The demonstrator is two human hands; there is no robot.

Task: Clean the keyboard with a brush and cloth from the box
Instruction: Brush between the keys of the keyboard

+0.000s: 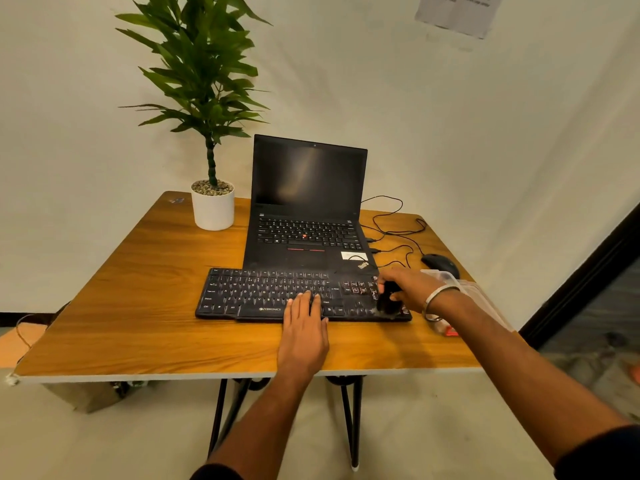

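2 hands are at work on the black keyboard, which lies flat near the front of the worktop, just in front of an open laptop. Left hand lies flat, fingers straight and close together, pressing on the keys and front edge near the middle; judged to be steadying the board. Right hand is curled round a dark brush, bristles down on the keys at the right end, where pale dust shows. Brush appears light, its bristles soft and yielding; the grip on the handle's upper part looks suitable. Keyboard is judged light, stiff plastic, liable to slide on the smooth wood unless held down; keycaps could lift under hard strokes. Clear plastic box sits just right of the keyboard, partly hidden by the right wrist; cloth cannot be made out. Mouse lies beyond the box.
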